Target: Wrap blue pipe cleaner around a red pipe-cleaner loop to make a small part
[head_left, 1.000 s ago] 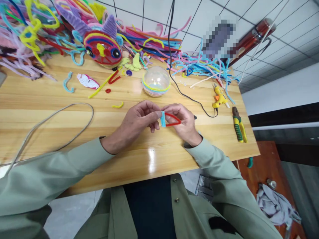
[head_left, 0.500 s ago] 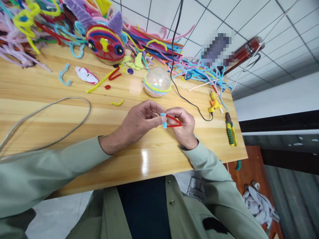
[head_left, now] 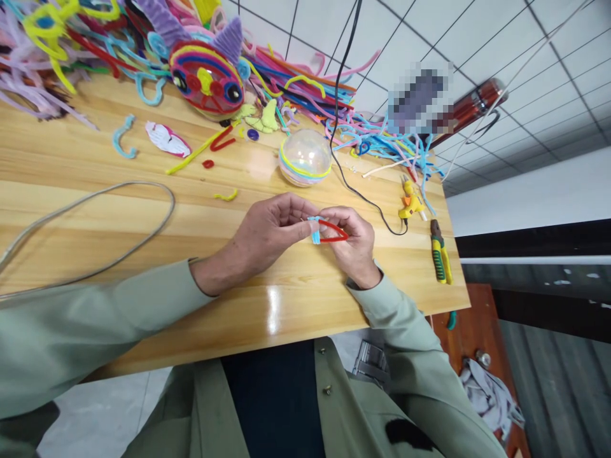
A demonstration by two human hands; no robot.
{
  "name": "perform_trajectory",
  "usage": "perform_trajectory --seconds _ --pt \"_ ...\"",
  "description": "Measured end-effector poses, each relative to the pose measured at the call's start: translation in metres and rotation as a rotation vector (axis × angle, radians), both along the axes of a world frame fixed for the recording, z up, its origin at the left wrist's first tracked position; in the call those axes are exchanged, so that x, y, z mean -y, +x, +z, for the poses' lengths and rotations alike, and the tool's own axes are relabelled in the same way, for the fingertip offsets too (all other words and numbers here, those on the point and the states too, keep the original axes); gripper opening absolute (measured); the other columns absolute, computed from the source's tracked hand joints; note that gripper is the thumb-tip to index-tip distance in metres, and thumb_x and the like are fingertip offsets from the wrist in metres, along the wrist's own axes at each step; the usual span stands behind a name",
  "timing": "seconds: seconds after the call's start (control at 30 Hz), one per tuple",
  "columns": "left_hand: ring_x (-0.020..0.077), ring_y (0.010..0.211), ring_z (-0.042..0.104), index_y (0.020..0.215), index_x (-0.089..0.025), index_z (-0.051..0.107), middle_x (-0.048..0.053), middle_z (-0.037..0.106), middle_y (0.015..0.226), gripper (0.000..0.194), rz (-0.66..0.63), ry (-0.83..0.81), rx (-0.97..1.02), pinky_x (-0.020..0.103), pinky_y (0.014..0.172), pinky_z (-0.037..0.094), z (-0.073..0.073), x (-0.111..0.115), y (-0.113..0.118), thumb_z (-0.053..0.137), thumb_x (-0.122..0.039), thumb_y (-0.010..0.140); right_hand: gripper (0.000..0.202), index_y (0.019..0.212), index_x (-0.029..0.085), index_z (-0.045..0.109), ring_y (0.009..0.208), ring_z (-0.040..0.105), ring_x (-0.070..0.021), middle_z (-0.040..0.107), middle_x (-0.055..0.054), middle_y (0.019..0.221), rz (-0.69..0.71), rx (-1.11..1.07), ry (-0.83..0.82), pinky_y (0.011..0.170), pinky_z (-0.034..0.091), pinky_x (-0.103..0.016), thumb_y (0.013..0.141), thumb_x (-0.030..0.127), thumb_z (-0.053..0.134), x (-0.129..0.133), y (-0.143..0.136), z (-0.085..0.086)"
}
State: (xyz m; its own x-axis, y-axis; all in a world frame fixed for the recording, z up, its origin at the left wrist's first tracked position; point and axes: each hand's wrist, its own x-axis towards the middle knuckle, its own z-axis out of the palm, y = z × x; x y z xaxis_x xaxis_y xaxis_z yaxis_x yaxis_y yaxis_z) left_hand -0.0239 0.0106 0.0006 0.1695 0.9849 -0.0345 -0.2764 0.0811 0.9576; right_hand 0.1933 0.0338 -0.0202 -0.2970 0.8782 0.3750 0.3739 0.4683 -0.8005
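Observation:
Between my hands is a red pipe cleaner (head_left: 337,238) bent to a point, with a light blue pipe cleaner (head_left: 316,234) wound at its left end. My left hand (head_left: 270,232) pinches the blue winding between thumb and fingers. My right hand (head_left: 351,242) closes round the red piece from the right; some of its fingertips are hidden. Just beyond the hands stands a clear ball (head_left: 305,156) banded with yellow, blue and pink. Left of it lie a red bent pipe cleaner (head_left: 222,141), a yellow strip (head_left: 193,156) and a short yellow piece (head_left: 226,196).
A decorated ball with purple ears (head_left: 207,79) sits at the back among heaps of pipe cleaners (head_left: 296,76). To the right lie a yellow glue gun (head_left: 409,200), its black cord (head_left: 351,184) and pliers (head_left: 439,251). A grey cable (head_left: 138,184) loops at left.
The blue-wound end has turned slightly in my fingers and the red loop looks flatter. Both hands keep nearly the same place; the view has shifted a little.

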Motion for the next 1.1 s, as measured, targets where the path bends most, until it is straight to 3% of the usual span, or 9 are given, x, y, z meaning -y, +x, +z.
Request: perform_trajectory --seconds 0.37,0.7,0.93,1.03,1.1 --pt "0.0216 0.089 0.080 0.100 -0.019 0.086 0.006 0.088 0.096 0.040 0.009 0.034 -0.036 0.032 0.083 0.065 -0.002 0.002 -0.001 0.102 -0.050 0.081 0.009 0.104 0.031 0.087 0.073 0.070 -0.0191 0.084 -0.002 0.092 0.048 -0.017 0.130 0.071 0.059 -0.037 0.107 0.038 0.081 0.000 0.000 0.007" --pt "0.0236 0.091 0.080 0.093 -0.023 0.088 0.006 0.090 0.096 0.034 0.011 0.057 -0.119 0.034 0.086 0.065 0.000 0.002 -0.003 0.097 -0.055 0.085 0.009 0.100 0.030 0.087 0.077 0.075 -0.0197 0.086 -0.003 0.091 0.096 0.003 0.140 0.075 0.062 -0.037 0.106 0.033 0.081 0.001 -0.003 0.015" --pt "0.0243 0.092 0.080 0.091 -0.023 0.086 0.005 0.088 0.095 0.032 0.016 0.068 -0.150 0.035 0.086 0.064 0.000 0.001 -0.004 0.095 -0.053 0.087 0.015 0.098 0.029 0.088 0.075 0.072 -0.0211 0.083 -0.004 0.087 0.080 0.060 0.089 0.075 0.062 -0.039 0.105 0.042 0.082 0.000 0.000 0.017" --pt "0.0237 0.090 0.079 0.091 -0.022 0.084 0.005 0.086 0.094 0.032 0.032 0.060 -0.148 0.035 0.084 0.063 -0.002 0.000 -0.005 0.096 -0.052 0.087 0.008 0.103 0.028 0.088 0.075 0.071 -0.0198 0.082 -0.003 0.089 0.100 0.055 0.073 0.076 0.059 -0.037 0.103 0.032 0.081 0.000 0.000 0.018" --pt "0.0225 0.087 0.077 0.091 -0.022 0.083 0.005 0.085 0.092 0.032 0.048 0.052 -0.146 0.034 0.082 0.062 -0.004 -0.002 -0.006 0.096 -0.051 0.086 0.016 0.108 0.027 0.088 0.074 0.068 -0.0182 0.080 -0.002 0.089 0.117 0.049 0.057 0.073 0.056 -0.035 0.098 0.022 0.076 0.000 0.000 0.019"
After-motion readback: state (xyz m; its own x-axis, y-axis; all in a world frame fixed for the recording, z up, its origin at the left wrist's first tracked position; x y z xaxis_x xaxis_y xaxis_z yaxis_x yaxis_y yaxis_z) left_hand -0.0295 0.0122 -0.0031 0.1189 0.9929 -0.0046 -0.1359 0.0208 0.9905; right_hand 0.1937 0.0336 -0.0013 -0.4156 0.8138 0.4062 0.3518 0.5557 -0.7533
